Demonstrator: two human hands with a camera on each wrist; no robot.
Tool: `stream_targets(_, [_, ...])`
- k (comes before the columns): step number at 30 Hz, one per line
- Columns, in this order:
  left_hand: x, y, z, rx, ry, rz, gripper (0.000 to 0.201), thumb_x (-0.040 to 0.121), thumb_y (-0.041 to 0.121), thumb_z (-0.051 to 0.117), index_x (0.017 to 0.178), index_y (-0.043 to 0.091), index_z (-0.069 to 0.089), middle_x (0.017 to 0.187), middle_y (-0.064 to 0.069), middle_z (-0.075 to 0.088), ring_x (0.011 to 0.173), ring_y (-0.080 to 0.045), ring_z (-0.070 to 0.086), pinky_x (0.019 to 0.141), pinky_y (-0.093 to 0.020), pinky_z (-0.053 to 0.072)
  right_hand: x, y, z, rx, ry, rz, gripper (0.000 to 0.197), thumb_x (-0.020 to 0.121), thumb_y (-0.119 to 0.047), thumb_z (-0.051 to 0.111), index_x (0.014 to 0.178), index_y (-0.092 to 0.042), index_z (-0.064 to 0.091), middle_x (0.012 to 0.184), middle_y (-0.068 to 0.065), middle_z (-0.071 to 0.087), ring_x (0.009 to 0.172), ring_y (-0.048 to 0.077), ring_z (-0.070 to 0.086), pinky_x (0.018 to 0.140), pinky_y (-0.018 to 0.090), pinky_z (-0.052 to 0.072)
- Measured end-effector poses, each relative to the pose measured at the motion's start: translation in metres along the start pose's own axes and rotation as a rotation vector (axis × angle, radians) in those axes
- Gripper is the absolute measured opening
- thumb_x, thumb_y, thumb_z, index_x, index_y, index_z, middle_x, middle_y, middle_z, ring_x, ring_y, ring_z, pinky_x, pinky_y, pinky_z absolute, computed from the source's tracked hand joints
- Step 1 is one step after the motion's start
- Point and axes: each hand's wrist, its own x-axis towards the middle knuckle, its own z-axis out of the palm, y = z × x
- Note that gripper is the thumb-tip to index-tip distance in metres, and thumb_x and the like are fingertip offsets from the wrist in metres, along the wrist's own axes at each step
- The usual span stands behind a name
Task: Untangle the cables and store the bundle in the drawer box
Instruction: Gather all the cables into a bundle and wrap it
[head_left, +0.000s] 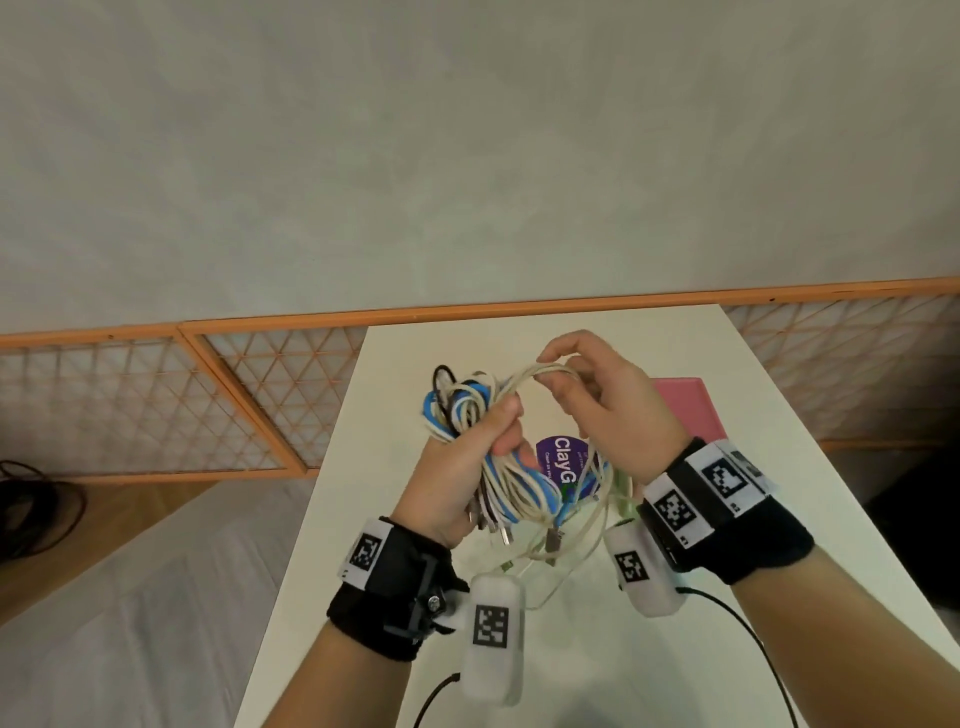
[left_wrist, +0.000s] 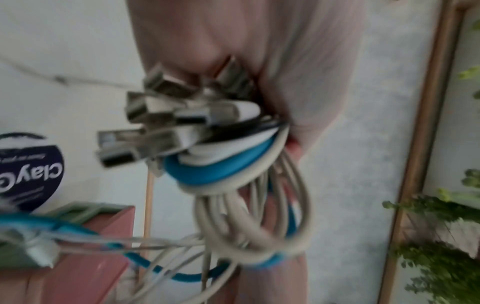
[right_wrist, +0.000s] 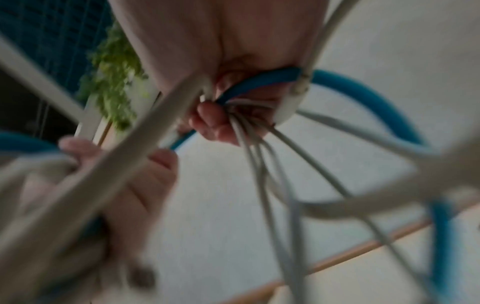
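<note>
A bundle of white, blue and black cables (head_left: 470, 415) is held above the white table (head_left: 727, 364). My left hand (head_left: 467, 457) grips the bundle round its middle; the metal plugs (left_wrist: 145, 123) stick out below the fist and white loops (left_wrist: 259, 216) hang from it. My right hand (head_left: 587, 395) pinches a few white strands (head_left: 540, 371) that arch over from the bundle, with more strands (right_wrist: 259, 164) fanning out of its curled fingers (right_wrist: 215, 123). The pink drawer box (head_left: 691, 410) lies on the table behind my right wrist, mostly hidden.
A round purple "ClayG" tub (head_left: 563, 462) stands on the table under the cables. An orange lattice screen (head_left: 208, 395) runs behind the table. Green foliage (left_wrist: 441, 236) shows at the side. Black cords (head_left: 36, 509) lie on the floor at far left.
</note>
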Motion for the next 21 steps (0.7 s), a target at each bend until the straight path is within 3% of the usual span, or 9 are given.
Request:
stream_targets(3, [0.002, 0.009, -0.006, -0.027, 0.174, 0.077, 0.019, 0.085, 0.032, 0.060, 0.075, 0.016, 0.060, 0.049, 0.008, 0.033, 0.043, -0.007, 0.043, 0.048, -0.019, 0.040, -0.010, 0.008, 0.009, -0.207, -0.161, 0.027, 0.027, 0.095, -0.041, 0.041, 0.108, -0.020, 0.049, 0.064, 0.005, 0.057, 0.056, 0.021, 0.056, 0.057, 0.044, 0.049])
stream_targets(5, [0.003, 0.010, -0.010, 0.168, 0.249, 0.170, 0.021, 0.087, 0.032, 0.066, 0.071, 0.018, 0.064, 0.047, 0.003, 0.039, 0.042, -0.010, 0.042, 0.046, -0.021, 0.040, -0.015, 0.013, 0.017, -0.233, -0.199, 0.058, 0.024, 0.098, -0.034, 0.036, 0.112, -0.017, 0.046, 0.061, -0.005, 0.053, 0.054, 0.017, 0.055, 0.058, 0.041, 0.047])
stream_targets(7, [0.001, 0.010, -0.006, 0.344, 0.267, 0.212, 0.018, 0.079, 0.035, 0.073, 0.079, 0.017, 0.069, 0.047, -0.004, 0.048, 0.041, -0.013, 0.046, 0.047, -0.024, 0.044, -0.016, 0.009, 0.023, -0.206, -0.157, 0.070, 0.024, 0.099, -0.024, 0.035, 0.120, -0.015, 0.042, 0.061, -0.010, 0.050, 0.052, 0.011, 0.050, 0.056, 0.034, 0.041])
stream_targets(9, [-0.002, 0.005, 0.002, 0.369, 0.228, 0.191, 0.035, 0.067, 0.038, 0.077, 0.093, 0.015, 0.070, 0.050, -0.006, 0.054, 0.043, -0.015, 0.052, 0.049, -0.026, 0.045, -0.013, 0.002, 0.029, -0.215, -0.162, 0.077, 0.037, 0.098, -0.017, 0.036, 0.135, -0.015, 0.033, 0.071, 0.000, 0.060, 0.060, 0.019, 0.056, 0.059, 0.032, 0.042])
stream_targets(11, [-0.002, 0.002, 0.009, 0.284, 0.217, 0.148, 0.034, 0.060, 0.036, 0.078, 0.086, 0.017, 0.071, 0.060, -0.007, 0.066, 0.055, -0.015, 0.065, 0.054, -0.027, 0.052, -0.011, -0.008, 0.036, -0.287, -0.244, 0.096, 0.051, 0.097, -0.016, 0.035, 0.145, -0.016, 0.019, 0.092, 0.012, 0.068, 0.074, 0.026, 0.063, 0.068, 0.035, 0.049])
stream_targets(13, [0.000, -0.002, 0.011, 0.158, 0.262, 0.073, 0.036, 0.058, 0.039, 0.079, 0.084, 0.015, 0.072, 0.081, -0.010, 0.075, 0.077, -0.021, 0.073, 0.067, -0.032, 0.059, -0.013, -0.014, 0.041, -0.388, -0.317, 0.081, 0.059, 0.097, -0.018, 0.032, 0.150, -0.018, 0.006, 0.109, 0.014, 0.066, 0.084, 0.028, 0.065, 0.074, 0.039, 0.052])
stream_targets(16, [-0.002, -0.004, 0.014, 0.068, 0.335, 0.027, 0.038, 0.067, 0.037, 0.081, 0.092, 0.010, 0.074, 0.097, -0.019, 0.074, 0.091, -0.029, 0.072, 0.083, -0.045, 0.058, -0.014, -0.016, 0.034, -0.448, -0.386, 0.038, 0.060, 0.099, -0.023, 0.027, 0.149, -0.022, -0.004, 0.116, 0.011, 0.062, 0.083, 0.025, 0.063, 0.073, 0.039, 0.051])
stream_targets(19, [-0.002, -0.003, 0.018, 0.052, 0.361, 0.064, 0.021, 0.077, 0.025, 0.078, 0.092, 0.010, 0.075, 0.096, -0.019, 0.074, 0.091, -0.030, 0.072, 0.084, -0.048, 0.057, -0.014, -0.015, 0.023, -0.415, -0.421, 0.021, 0.060, 0.099, -0.025, 0.027, 0.149, -0.021, -0.006, 0.140, 0.011, 0.047, 0.083, 0.021, 0.063, 0.073, 0.034, 0.050])
stream_targets(21, [0.001, 0.000, 0.016, 0.059, 0.352, 0.088, 0.025, 0.080, 0.021, 0.076, 0.099, 0.005, 0.073, 0.100, -0.018, 0.073, 0.093, -0.029, 0.072, 0.084, -0.045, 0.058, -0.016, -0.016, 0.019, -0.331, -0.453, 0.064, 0.064, 0.100, -0.024, 0.029, 0.148, -0.024, -0.014, 0.140, 0.010, 0.047, 0.070, 0.013, 0.058, 0.070, 0.031, 0.048])
